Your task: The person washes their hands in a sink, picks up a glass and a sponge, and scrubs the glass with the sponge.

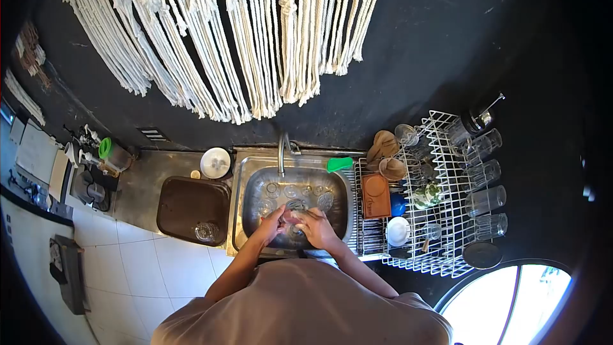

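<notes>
Partway, I'd judge. White wire rack [447,230] right of your fingers: loaded. Smooth steel sink [341,217] beneath them. Left of them, dark round-cornered tray [191,207]. Your left hand [272,225] and right hand [313,225] meet over the sink. Tall clear glasses [486,199], far right: racked. Round clear glassware [325,201] just beyond your fingers: unracked. Fingers curl around a pinkish thing [291,218]; item, exact pinch: can't tell.

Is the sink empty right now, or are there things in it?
Not empty: several pieces of clear glassware show inside the sink, near the left hand and right hand.
</notes>
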The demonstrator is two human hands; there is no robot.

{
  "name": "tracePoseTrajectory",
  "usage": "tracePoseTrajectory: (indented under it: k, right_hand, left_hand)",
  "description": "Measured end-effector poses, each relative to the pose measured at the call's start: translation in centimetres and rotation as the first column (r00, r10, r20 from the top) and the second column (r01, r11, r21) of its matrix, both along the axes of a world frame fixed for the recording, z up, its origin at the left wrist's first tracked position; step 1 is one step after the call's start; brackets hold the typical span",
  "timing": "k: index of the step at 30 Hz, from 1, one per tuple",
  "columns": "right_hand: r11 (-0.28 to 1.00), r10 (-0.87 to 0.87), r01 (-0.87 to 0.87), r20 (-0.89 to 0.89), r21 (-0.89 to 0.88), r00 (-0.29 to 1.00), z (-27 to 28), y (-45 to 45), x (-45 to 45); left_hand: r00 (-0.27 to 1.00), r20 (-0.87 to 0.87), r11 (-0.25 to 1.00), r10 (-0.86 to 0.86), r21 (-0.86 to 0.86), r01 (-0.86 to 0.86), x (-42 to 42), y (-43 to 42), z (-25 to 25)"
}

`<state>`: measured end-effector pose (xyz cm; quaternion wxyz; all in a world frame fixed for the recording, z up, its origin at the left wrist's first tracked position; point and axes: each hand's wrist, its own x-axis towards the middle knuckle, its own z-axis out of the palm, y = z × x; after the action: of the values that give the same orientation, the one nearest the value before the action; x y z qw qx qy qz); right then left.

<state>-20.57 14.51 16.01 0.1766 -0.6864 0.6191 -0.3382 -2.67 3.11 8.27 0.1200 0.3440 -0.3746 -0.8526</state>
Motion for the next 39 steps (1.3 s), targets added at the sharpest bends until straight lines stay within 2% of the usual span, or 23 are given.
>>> tracePoseTrajectory:
  k: [1, 3, 5, 7, 9, 11, 13, 14, 15, 16, 20, 22, 23, 25, 29, 30, 31, 32, 33, 35, 37, 38, 39]
  right_hand:
    - [1.0, 0.002, -0.002, 0.002, 0.0, 1.0, -0.1, -0.1, -0.1]
    - [0.933, -0.11, -0.059, 0.437, 0.355, 0.893, -0.6, 0.1, -0.1]
    - [0.928, -0.122, -0.108, 0.564, 0.357, 0.816, -4.8, -0.2, -0.2]
    - [0.929, -0.14, -0.197, 0.792, 0.312, 0.594, -5.1, -0.6, -0.3]
    - [0.853, -0.246, -0.172, 0.669, 0.493, 0.701, -4.3, -0.6, -1.0]
    - [0.954, -0.158, -0.131, 0.825, 0.268, 0.542, -4.3, -1.0, -0.9]
    - [0.969, -0.087, -0.119, 0.754, 0.214, 0.651, -3.6, -1.5, -1.3]
    - [0.993, 0.03, -0.073, 0.426, 0.087, 0.904, -1.5, -2.0, -1.5]
    - [0.995, 0.084, -0.084, 0.007, -0.05, 0.996, -0.4, -2.3, -1.6]
    - [0.995, 0.05, -0.052, -0.021, -0.09, 0.999, -0.7, -2.2, -1.3]
    - [0.987, 0.058, -0.074, 0.115, 0.144, 0.992, -0.8, -2.2, -1.1]
    - [0.833, -0.22, -0.187, 0.622, 0.52, 0.752, 0.1, -2.1, -1.0]
    - [0.834, -0.216, -0.187, 0.62, 0.519, 0.754, -0.7, -2.2, -1.2]
    - [0.896, -0.147, -0.326, 0.896, 0.3, 0.42, -2.9, -2.0, -1.3]
    - [0.964, -0.08, -0.181, 0.863, 0.193, 0.498, -3.0, -2.4, -1.4]
    - [0.945, -0.034, -0.251, 0.828, 0.208, 0.56, -1.8, -2.3, -1.9]
    - [0.949, -0.03, -0.244, 0.826, 0.201, 0.563, -2.0, -2.3, -2.1]
    - [0.975, 0.045, -0.138, 0.457, 0.172, 0.889, -2.5, -2.4, -2.3]
    - [0.994, 0.059, -0.056, -0.03, 0.094, 0.998, -2.8, -2.4, -2.5]
    - [0.999, 0.034, -0.032, -0.051, 0.041, 0.998, -1.9, -2.3, -1.9]
    - [0.962, 0.055, -0.125, 0.276, 0.244, 0.96, 0.3, -1.6, -1.4]
    - [0.964, 0.046, -0.116, 0.278, 0.24, 0.959, 0.1, -1.5, -1.3]
    - [0.923, -0.005, -0.232, 0.614, 0.306, 0.789, -0.3, -1.4, -1.3]
  left_hand:
    - [1.0, 0.025, 0.995, 0.009, -0.104, -0.007, 0.0, 0.0, 0.5]
    - [0.995, 0.081, 0.984, 0.06, -0.173, -0.045, -0.5, 0.7, 2.8]
    - [0.985, 0.131, 0.964, 0.111, -0.253, -0.075, -0.7, 0.9, 2.7]
    - [0.995, -0.041, 0.855, 0.093, -0.509, -0.101, -0.8, 0.9, 1.3]
    - [0.993, -0.045, 0.797, 0.11, -0.593, -0.115, -1.0, 1.2, 1.5]
    - [0.993, -0.028, 0.896, 0.116, -0.428, -0.117, -1.2, 1.2, 2.7]
    - [0.994, 0.061, 0.936, 0.092, -0.346, -0.066, -1.3, 0.8, 3.5]
    - [0.992, 0.012, 0.992, 0.124, -0.039, -0.124, -1.4, 0.7, 3.3]
    - [0.985, -0.026, 0.949, 0.17, 0.274, -0.157, -1.4, 0.7, 3.2]
    - [0.99, -0.086, 0.952, 0.113, 0.295, -0.083, -1.0, 0.1, 2.8]
    - [0.98, -0.108, 0.976, 0.17, 0.155, -0.152, -1.0, 0.4, 2.7]
    - [1.0, 0.002, 0.925, 0.011, -0.379, -0.009, -0.9, -0.1, 3.4]
    - [1.0, -0.001, 0.924, 0.013, -0.382, -0.013, -1.0, -0.3, 3.7]
    - [0.997, -0.011, 0.791, -0.082, -0.609, 0.058, -0.9, -0.4, 4.4]
    - [0.993, -0.101, 0.866, 0.061, -0.489, -0.103, -1.4, 0.6, 3.9]
    - [0.992, -0.117, 0.988, 0.057, -0.135, -0.073, -0.9, 0.3, 1.5]
    - [0.99, -0.133, 0.972, 0.055, 0.236, -0.023, -0.9, 0.0, 2.0]
    - [0.968, -0.062, 0.94, 0.243, 0.261, -0.219, -1.8, 1.0, 3.1]
    - [0.969, -0.07, 0.943, 0.238, 0.255, -0.213, -1.9, 0.9, 2.9]
    - [0.967, -0.125, 0.931, 0.223, 0.321, -0.173, -2.0, 0.8, 2.9]
    - [0.977, -0.063, 0.961, 0.202, 0.204, -0.185, -1.6, 0.6, 2.4]
    - [0.996, -0.058, 0.997, 0.074, 0.013, -0.074, -1.3, 0.0, 1.6]
    - [0.998, -0.032, 0.983, -0.049, -0.177, 0.042, -1.1, -0.5, 0.8]
